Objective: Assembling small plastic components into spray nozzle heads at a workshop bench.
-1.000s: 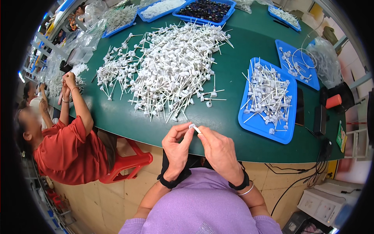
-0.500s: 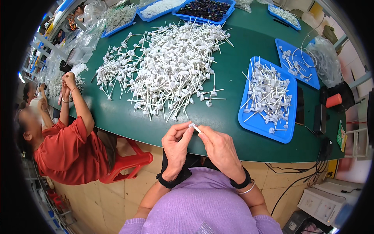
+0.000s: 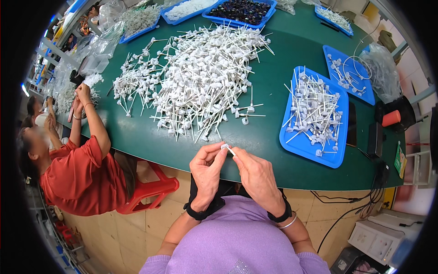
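Between both hands, just over the table's front edge, is one small white part (image 3: 231, 150) with a wider head and a thin stem. My left hand (image 3: 207, 169) pinches its head between thumb and fingertips. The stem end sits in the pinched fingers of my right hand (image 3: 257, 176). Beyond the hands lies a big heap of similar white stemmed parts (image 3: 205, 77) on the green table (image 3: 269, 123). To the right, a blue tray (image 3: 335, 162) holds more of these parts. What exactly the head is made of is too small to tell.
Another blue tray (image 3: 366, 97) with a few parts stands farther right, near a clear plastic bag (image 3: 381, 68). At the back are trays, one with dark pieces (image 3: 239, 13). A co-worker in a red shirt (image 3: 86, 178) sits at left on a red stool (image 3: 157, 185).
Both hands keep almost the same pose and place, still holding the white part. My right wrist has shifted very slightly. The co-worker's hands have moved a little.
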A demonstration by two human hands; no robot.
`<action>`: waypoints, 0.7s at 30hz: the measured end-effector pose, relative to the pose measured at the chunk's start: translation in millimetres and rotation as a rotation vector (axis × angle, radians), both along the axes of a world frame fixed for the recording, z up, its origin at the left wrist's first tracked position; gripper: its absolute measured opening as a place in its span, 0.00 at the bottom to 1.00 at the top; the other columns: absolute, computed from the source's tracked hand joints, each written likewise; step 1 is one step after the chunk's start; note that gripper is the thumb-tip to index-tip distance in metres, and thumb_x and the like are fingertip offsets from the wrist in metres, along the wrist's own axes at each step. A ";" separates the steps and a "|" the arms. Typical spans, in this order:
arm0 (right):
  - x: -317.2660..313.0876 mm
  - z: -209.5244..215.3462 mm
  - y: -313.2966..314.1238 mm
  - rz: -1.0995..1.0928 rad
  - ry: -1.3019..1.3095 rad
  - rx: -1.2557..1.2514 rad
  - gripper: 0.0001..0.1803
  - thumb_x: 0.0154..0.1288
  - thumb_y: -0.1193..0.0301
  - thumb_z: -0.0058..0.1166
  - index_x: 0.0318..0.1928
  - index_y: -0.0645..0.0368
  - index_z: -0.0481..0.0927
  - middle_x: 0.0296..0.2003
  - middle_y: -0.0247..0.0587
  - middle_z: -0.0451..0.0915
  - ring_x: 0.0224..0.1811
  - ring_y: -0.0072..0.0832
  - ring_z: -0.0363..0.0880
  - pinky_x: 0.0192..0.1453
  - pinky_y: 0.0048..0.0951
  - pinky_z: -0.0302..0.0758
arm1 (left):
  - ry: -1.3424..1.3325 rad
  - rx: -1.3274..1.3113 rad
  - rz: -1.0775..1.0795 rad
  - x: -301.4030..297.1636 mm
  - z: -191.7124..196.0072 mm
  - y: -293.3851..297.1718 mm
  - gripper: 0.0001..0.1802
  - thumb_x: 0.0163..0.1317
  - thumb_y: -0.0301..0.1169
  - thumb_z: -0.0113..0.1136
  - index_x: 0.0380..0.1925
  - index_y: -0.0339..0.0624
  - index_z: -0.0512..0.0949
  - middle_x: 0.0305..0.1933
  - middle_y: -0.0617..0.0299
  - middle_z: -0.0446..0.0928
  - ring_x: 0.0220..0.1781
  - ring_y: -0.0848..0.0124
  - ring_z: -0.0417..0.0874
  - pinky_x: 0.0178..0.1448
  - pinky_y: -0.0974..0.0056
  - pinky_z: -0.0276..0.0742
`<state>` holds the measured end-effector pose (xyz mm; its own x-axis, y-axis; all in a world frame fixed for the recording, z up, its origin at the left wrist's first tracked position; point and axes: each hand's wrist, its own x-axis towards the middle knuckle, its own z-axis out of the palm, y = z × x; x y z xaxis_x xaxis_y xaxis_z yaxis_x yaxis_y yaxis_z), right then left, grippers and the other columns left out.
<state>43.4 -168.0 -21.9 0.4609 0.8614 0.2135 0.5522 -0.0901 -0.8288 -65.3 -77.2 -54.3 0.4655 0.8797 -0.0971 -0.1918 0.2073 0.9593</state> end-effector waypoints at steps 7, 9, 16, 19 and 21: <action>-2.4 -5.1 3.4 -0.027 0.014 0.056 0.10 0.72 0.75 0.51 0.52 0.60 0.76 0.32 0.52 0.81 0.32 0.52 0.81 0.31 0.47 0.75 | 0.058 0.063 0.010 0.3 -2.7 0.2 0.11 0.66 0.19 0.62 0.47 0.31 0.80 0.43 0.55 0.85 0.44 0.76 0.85 0.50 0.74 0.78; -2.6 -2.6 3.1 -0.022 -0.004 0.035 0.11 0.72 0.75 0.51 0.52 0.59 0.75 0.31 0.53 0.80 0.32 0.53 0.81 0.30 0.47 0.74 | 0.057 0.073 0.013 0.5 -2.4 0.5 0.10 0.66 0.19 0.62 0.47 0.31 0.80 0.43 0.55 0.85 0.44 0.76 0.85 0.50 0.74 0.79; -5.3 1.0 0.8 -0.049 -0.058 -0.045 0.10 0.72 0.74 0.51 0.52 0.60 0.75 0.31 0.52 0.79 0.30 0.54 0.79 0.29 0.46 0.72 | 0.097 0.158 0.044 3.8 -4.6 -2.3 0.10 0.64 0.19 0.64 0.45 0.30 0.81 0.43 0.57 0.85 0.46 0.76 0.85 0.51 0.74 0.79; -5.8 -0.7 0.6 -0.057 -0.071 -0.052 0.10 0.72 0.75 0.51 0.51 0.60 0.75 0.30 0.52 0.78 0.30 0.54 0.79 0.28 0.47 0.71 | 0.113 0.182 0.048 4.2 -4.6 -4.1 0.10 0.64 0.19 0.64 0.46 0.30 0.81 0.43 0.57 0.85 0.46 0.76 0.85 0.51 0.74 0.78; -5.8 -0.8 0.5 -0.056 -0.080 -0.051 0.10 0.72 0.75 0.51 0.51 0.60 0.74 0.30 0.52 0.79 0.30 0.54 0.79 0.29 0.47 0.71 | 0.114 0.170 0.046 3.1 -6.6 -3.9 0.11 0.64 0.19 0.64 0.46 0.30 0.81 0.43 0.57 0.85 0.46 0.76 0.85 0.51 0.74 0.78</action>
<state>37.6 -167.5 -22.8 0.4919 0.8454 0.2081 0.6094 -0.1636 -0.7758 -62.2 -81.1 -60.9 0.4193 0.9078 0.0047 -0.0855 0.0344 0.9957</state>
